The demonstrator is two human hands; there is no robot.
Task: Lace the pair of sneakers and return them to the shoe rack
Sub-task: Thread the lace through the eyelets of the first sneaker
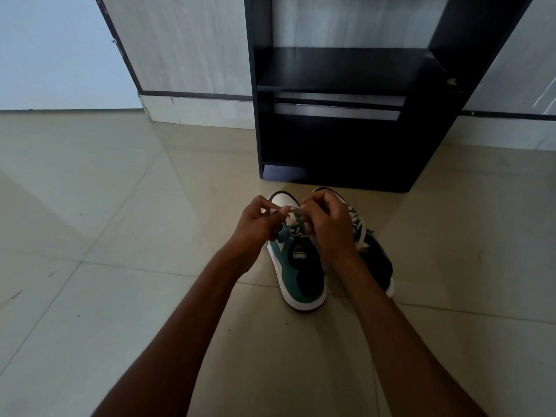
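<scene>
Two green, black and white sneakers stand side by side on the tiled floor, toes towards the rack. Over the left sneaker (296, 272), my left hand (257, 224) and my right hand (326, 224) each pinch a part of its white lace (290, 219) above the eyelets. The right sneaker (373, 254) is partly hidden behind my right wrist; its white lace lies crossed over the tongue. The dark shoe rack (346, 145) stands just beyond the toes, and its shelf (343, 70) holds nothing.
Beige glossy floor tiles (120, 236) spread to the left and right of the shoes. Behind the rack is a pale wood-grain panel with a dark trim (186, 55). A white wall (54, 49) is at the far left.
</scene>
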